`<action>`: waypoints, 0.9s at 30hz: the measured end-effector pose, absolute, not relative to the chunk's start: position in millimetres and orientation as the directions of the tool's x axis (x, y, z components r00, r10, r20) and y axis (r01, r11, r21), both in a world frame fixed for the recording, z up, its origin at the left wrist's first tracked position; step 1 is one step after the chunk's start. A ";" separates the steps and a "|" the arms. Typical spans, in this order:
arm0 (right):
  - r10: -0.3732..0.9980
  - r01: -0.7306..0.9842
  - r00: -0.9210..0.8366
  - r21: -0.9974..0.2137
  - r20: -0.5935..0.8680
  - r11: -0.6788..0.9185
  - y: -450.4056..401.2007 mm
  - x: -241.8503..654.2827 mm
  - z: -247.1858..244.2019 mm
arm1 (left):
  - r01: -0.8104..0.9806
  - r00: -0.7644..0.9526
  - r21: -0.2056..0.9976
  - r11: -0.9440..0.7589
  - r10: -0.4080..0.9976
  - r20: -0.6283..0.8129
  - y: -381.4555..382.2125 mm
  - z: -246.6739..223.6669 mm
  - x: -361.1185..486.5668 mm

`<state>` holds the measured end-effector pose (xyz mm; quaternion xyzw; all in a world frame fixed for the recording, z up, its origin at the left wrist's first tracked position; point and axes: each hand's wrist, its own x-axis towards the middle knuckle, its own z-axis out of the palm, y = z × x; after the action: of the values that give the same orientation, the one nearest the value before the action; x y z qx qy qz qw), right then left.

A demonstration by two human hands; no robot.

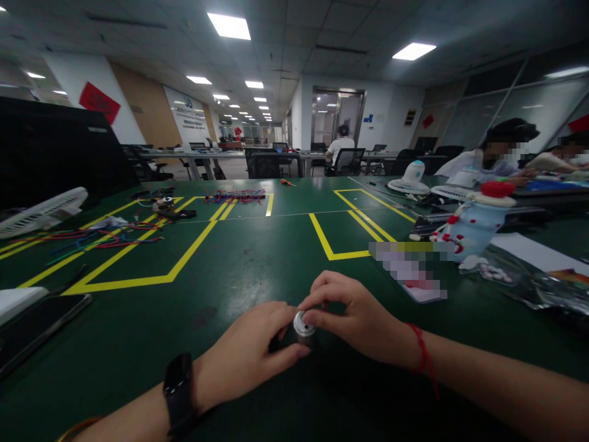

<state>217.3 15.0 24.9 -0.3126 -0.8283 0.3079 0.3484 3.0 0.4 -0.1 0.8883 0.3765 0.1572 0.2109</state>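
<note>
Green table (257,258), small metal cylinder (304,326) between both hands' fingertip grip.

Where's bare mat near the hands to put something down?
Bare: green mat between the hands and the yellow tape boxes. Crowded: loose wires far left, phone near left, snowman bottle and bags right.

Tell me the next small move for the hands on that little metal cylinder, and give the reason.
Probably a small turn of the top by the right hand while the left hand keeps the body steady. The small metal cylinder stands on the green table pinched between both hands: right fingertips sit on its pale cap, left fingers wrap its lower part. Whether the cap is threaded cannot be seen.
</note>
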 end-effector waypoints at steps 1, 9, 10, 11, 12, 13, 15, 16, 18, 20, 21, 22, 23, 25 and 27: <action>0.727 0.299 -0.564 -0.725 0.390 0.621 14.9 217.0 25.3 | 0.603 0.667 0.491 -0.629 0.735 0.121 0.4 0.2 3.4; 0.700 0.291 -0.647 -0.751 0.301 0.592 12.3 221.2 30.7 | 0.600 0.668 0.485 -0.636 0.732 0.134 -1.1 2.9 3.6; 0.709 0.272 -0.640 -0.775 0.297 0.570 12.9 223.2 29.5 | 0.604 0.666 0.483 -0.634 0.734 0.131 -1.0 3.1 3.3; 0.729 0.255 -0.619 -0.802 0.294 0.540 14.4 225.8 27.9 | 0.609 0.663 0.480 -0.631 0.737 0.129 -1.0 3.2 3.1; 0.761 0.246 -0.582 -0.830 0.287 0.500 16.8 229.1 25.8 | 0.613 0.660 0.479 -0.628 0.740 0.126 -1.0 3.4 3.0; 0.803 0.247 -0.530 -0.855 0.275 0.455 20.4 233.0 23.4 | 0.617 0.658 0.479 -0.624 0.743 0.122 -1.0 3.7 2.9; 0.881 0.286 -0.404 -0.881 0.246 0.377 30.8 242.4 18.0 | 0.621 0.656 0.484 -0.616 0.747 0.109 -1.2 4.4 3.0; 0.912 0.321 -0.346 -0.885 0.222 0.337 37.3 247.6 15.1 | 0.621 0.656 0.489 -0.612 0.748 0.103 -1.3 4.7 3.0; 0.949 0.404 -0.262 -0.873 0.174 0.271 50.4 257.3 9.2 | 0.621 0.655 0.498 -0.605 0.749 0.094 -1.2 5.0 2.9; 0.964 0.440 -0.235 -0.871 0.123 0.219 60.4 264.2 4.2 | 0.621 0.654 0.504 -0.601 0.751 0.091 -0.8 4.7 2.6; 0.965 0.445 -0.238 -0.871 0.109 0.208 63.2 266.2 2.3 | 0.620 0.654 0.505 -0.601 0.751 0.092 -0.5 4.3 2.5; 0.964 0.442 -0.246 -0.873 0.102 0.205 64.5 267.2 0.9 | 0.617 0.656 0.506 -0.603 0.749 0.094 -0.2 3.9 2.3; 0.959 0.440 -0.264 -0.873 0.100 0.212 64.4 267.3 0.1 | 0.613 0.658 0.506 -0.606 0.747 0.098 0.0 3.5 2.3; 0.942 0.456 -0.319 -0.855 0.103 0.248 61.2 266.0 -0.4 | 0.608 0.661 0.507 -0.611 0.743 0.104 0.0 3.1 2.2; 0.916 0.507 -0.382 -0.800 0.124 0.320 57.1 264.0 -0.1 | 0.612 0.659 0.507 -0.607 0.746 0.098 -0.5 3.0 2.1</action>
<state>264.0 57.1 -0.1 -0.4701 -0.7566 0.3447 0.2963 2.1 -0.5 3.0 0.8836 0.3841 0.1514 0.2210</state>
